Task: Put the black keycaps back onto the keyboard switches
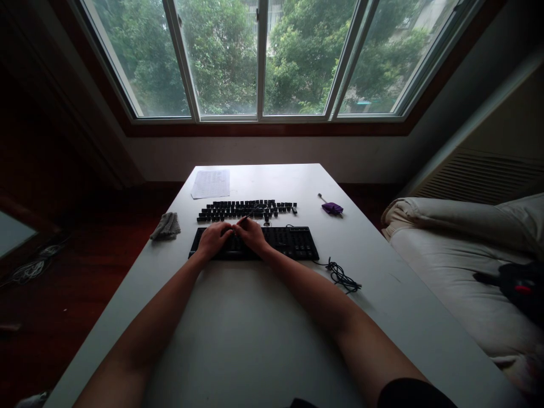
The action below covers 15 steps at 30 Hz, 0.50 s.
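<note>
A black keyboard lies on the white table in front of me, its keycaps taken off at least in part. My left hand rests over its left half, fingers bent and drawn together; what is at their tips is too small to make out. Close beside it, my right hand pinches a thin dark stick-like tool above the keyboard. The fingertips of both hands nearly meet. Behind the keyboard, loose black keycaps stand in rows.
A grey cloth lies at the table's left edge. Printed paper is at the back left. A small brush and a purple cloth-like item sit at the right. The bundled cable lies right of the keyboard.
</note>
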Each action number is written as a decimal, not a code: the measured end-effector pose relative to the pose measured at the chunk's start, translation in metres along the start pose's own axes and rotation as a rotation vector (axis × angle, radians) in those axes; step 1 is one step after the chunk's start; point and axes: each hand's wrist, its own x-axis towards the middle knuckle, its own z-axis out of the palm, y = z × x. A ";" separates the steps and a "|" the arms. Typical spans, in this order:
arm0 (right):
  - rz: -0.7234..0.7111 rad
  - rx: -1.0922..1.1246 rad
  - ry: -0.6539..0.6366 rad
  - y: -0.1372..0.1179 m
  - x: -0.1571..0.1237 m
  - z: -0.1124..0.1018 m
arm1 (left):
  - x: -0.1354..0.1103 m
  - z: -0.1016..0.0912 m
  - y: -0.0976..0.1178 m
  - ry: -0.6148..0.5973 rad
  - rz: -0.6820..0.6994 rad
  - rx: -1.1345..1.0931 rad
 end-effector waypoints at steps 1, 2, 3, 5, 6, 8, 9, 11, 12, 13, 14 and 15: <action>-0.002 -0.003 0.004 0.000 0.000 0.000 | 0.000 0.000 0.000 0.016 -0.001 0.012; -0.005 -0.004 0.007 0.000 0.000 0.000 | 0.000 -0.001 0.001 0.031 -0.002 0.023; -0.006 -0.005 0.009 0.000 0.000 0.000 | 0.000 -0.001 0.001 0.043 -0.004 0.031; -0.002 -0.005 0.011 0.001 0.000 0.000 | 0.000 -0.001 0.001 0.044 -0.001 0.037; 0.000 -0.003 0.009 0.001 0.000 0.000 | 0.000 -0.001 0.001 0.034 0.003 0.037; 0.002 0.003 0.007 0.000 0.000 0.000 | 0.000 -0.001 0.000 0.005 0.018 0.038; 0.003 0.004 0.006 0.000 0.000 0.000 | 0.000 0.000 0.000 -0.008 0.027 0.041; 0.009 0.001 0.006 -0.002 -0.001 -0.001 | 0.000 0.000 -0.001 -0.026 0.046 0.047; 0.013 -0.003 0.005 -0.003 -0.001 -0.002 | 0.000 0.000 -0.001 -0.030 0.054 0.050; 0.019 -0.005 0.004 -0.004 -0.001 -0.002 | 0.000 0.001 -0.001 -0.031 0.061 0.051; 0.025 -0.006 0.000 -0.005 -0.001 -0.003 | 0.000 0.001 -0.002 -0.030 0.064 0.051; 0.030 -0.007 -0.002 -0.006 -0.001 -0.003 | 0.000 0.001 -0.002 -0.028 0.064 0.051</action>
